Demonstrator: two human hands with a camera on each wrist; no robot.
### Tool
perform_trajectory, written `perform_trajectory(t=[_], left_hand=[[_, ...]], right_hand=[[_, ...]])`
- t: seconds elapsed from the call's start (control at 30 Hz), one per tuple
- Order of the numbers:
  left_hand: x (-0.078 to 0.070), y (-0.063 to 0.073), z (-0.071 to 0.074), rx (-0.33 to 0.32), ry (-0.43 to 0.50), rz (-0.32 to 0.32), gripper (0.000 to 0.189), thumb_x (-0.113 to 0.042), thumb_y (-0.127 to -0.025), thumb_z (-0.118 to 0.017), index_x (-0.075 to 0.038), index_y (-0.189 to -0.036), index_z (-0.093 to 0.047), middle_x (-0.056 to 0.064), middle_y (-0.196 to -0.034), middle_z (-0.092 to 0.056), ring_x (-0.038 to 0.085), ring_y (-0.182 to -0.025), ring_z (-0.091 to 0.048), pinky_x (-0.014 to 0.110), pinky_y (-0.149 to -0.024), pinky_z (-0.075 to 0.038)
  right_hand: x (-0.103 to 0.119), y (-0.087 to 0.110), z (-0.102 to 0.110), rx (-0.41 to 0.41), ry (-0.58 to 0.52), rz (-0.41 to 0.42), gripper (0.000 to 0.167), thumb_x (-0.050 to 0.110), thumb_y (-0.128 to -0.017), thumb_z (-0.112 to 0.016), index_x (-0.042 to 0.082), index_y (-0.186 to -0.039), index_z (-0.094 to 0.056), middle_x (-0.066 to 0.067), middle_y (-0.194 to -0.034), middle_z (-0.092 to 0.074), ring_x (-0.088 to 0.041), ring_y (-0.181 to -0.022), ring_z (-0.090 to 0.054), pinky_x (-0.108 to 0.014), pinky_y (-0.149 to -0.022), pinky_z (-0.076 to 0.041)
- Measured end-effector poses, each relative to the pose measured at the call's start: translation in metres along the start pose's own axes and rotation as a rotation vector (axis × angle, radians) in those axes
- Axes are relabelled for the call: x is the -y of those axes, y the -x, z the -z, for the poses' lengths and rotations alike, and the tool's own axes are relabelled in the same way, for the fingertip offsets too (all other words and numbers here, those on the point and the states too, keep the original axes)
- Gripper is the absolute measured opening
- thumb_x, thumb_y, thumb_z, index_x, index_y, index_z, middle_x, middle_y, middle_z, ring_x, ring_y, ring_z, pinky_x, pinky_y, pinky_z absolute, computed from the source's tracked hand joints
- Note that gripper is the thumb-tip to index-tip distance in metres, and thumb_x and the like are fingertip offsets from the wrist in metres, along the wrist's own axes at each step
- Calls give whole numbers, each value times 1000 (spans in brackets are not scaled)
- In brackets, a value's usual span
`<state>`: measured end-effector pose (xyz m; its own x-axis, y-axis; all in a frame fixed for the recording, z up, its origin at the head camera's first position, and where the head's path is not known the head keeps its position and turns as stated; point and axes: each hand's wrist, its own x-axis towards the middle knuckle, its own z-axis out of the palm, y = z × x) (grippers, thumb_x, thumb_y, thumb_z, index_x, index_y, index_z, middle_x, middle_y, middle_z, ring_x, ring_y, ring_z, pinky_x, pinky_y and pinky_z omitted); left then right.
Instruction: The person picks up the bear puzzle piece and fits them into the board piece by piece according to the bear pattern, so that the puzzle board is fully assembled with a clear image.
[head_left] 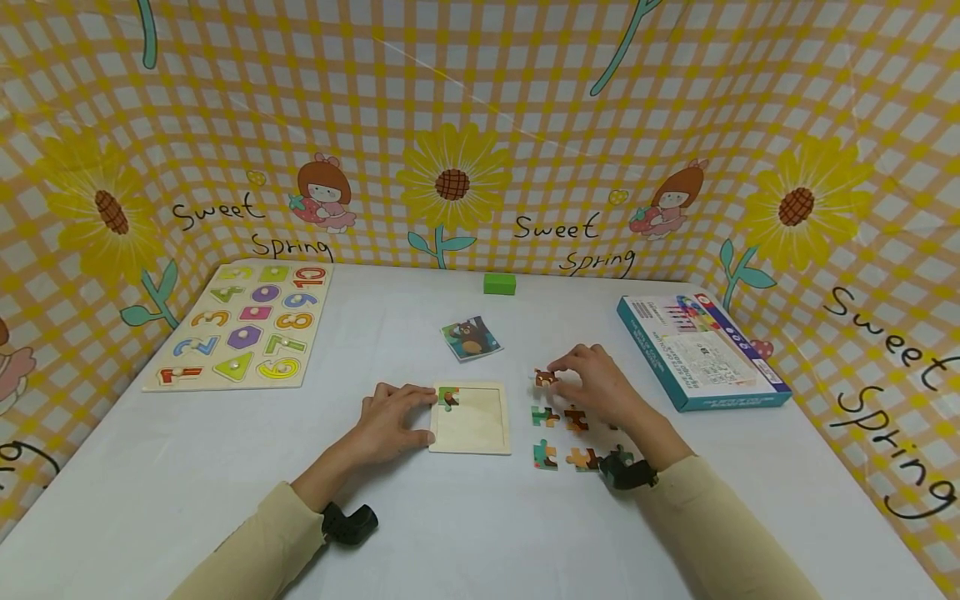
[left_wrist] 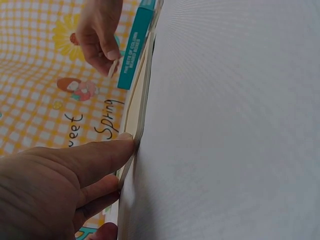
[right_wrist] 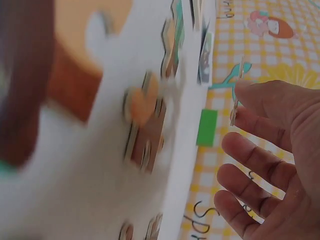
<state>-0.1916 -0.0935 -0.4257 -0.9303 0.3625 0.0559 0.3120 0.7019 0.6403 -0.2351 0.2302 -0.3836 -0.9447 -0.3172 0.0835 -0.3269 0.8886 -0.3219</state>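
Note:
My left hand (head_left: 386, 423) rests at the left side of a shallow wooden puzzle tray (head_left: 472, 446), thumb near the lower corner and forefinger near the upper one. In the tray's upper left corner lies a green and brown puzzle piece (head_left: 448, 397). Between thumb and forefinger, my right hand (head_left: 598, 379) pinches a brown puzzle piece (right_wrist: 237, 92), raised off the table in the right wrist view; its other fingers are spread. Below that hand, several loose pieces lie in rows, among them a teal piece (head_left: 544, 455) and an orange-brown piece (head_left: 582, 458). The hand and wrist partly cover the right-hand ones.
Behind the tray lies a bear picture card (head_left: 472, 338), with a green block (head_left: 499, 284) farther back. A number-and-shape board (head_left: 279, 381) is at the left. On the right is a teal-sided box (head_left: 720, 400). Checked cloth (head_left: 525, 108) walls the white table.

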Motion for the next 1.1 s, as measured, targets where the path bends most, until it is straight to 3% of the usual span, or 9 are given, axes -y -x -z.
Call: perform_trajectory(t=[0.63, 1.1], left_hand=[[0, 1, 0, -11, -3, -6, 52, -25, -77, -75, -15, -126, -60, -1, -137, -53, 24, -108, -38, 43, -87, -25], [0, 1, -1, -9, 3, -3, 52, -25, -77, -75, -15, -126, -60, -1, -137, -53, 23, -107, -37, 43, -86, -24]], right_hand=[[42, 2, -13, -4, 28, 104, 27, 27, -83, -71, 15, -108, -71, -5, -107, -62, -24, -102, -47, -43, -87, -42], [67, -5, -27, -48, 101, 226, 25, 27, -81, -73, 14, -102, -73, -3, -98, -64, -20, -91, -50, -37, -80, -41]])
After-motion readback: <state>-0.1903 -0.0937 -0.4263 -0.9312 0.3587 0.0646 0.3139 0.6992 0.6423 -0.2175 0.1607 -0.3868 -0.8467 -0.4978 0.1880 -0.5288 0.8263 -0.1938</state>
